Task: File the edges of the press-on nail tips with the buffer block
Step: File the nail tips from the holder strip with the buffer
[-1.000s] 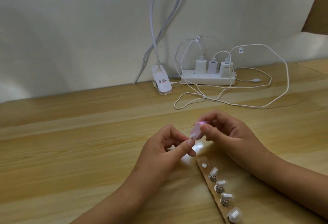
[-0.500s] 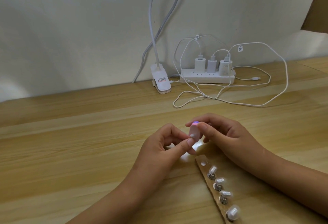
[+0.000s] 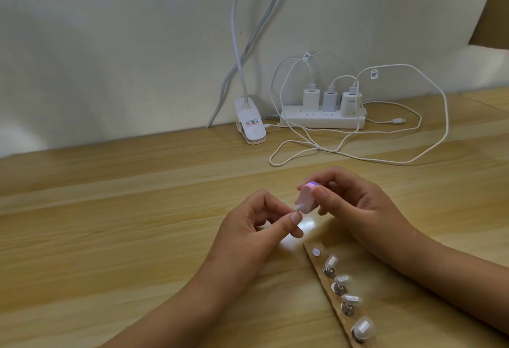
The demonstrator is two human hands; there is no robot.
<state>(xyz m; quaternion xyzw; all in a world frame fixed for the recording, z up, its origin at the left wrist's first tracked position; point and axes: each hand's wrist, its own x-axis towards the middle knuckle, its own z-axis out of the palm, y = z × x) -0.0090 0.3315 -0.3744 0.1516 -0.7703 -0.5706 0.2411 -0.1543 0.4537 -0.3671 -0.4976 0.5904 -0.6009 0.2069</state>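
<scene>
My right hand (image 3: 355, 207) grips a small pink buffer block (image 3: 389, 199) with a purple stripe along its top edge. My left hand (image 3: 256, 226) pinches a clear press-on nail tip (image 3: 382, 206) between thumb and forefinger. The tip's edge touches the block's lower face. Below the hands, a brown cardboard strip (image 3: 316, 261) lies on the wooden table and carries several more clear nail tips (image 3: 345, 279) on small metal holders. One white round pad (image 3: 316, 252) at the strip's top end stands bare.
A white power strip (image 3: 322, 121) with three chargers sits against the wall, and its white cables (image 3: 429, 152) loop over the table behind my hands. A white clip lamp base (image 3: 59, 127) stands to its left.
The buffer block has shifted back up and tilted against the nail tip. My left hand has stayed almost in place with the tip.
</scene>
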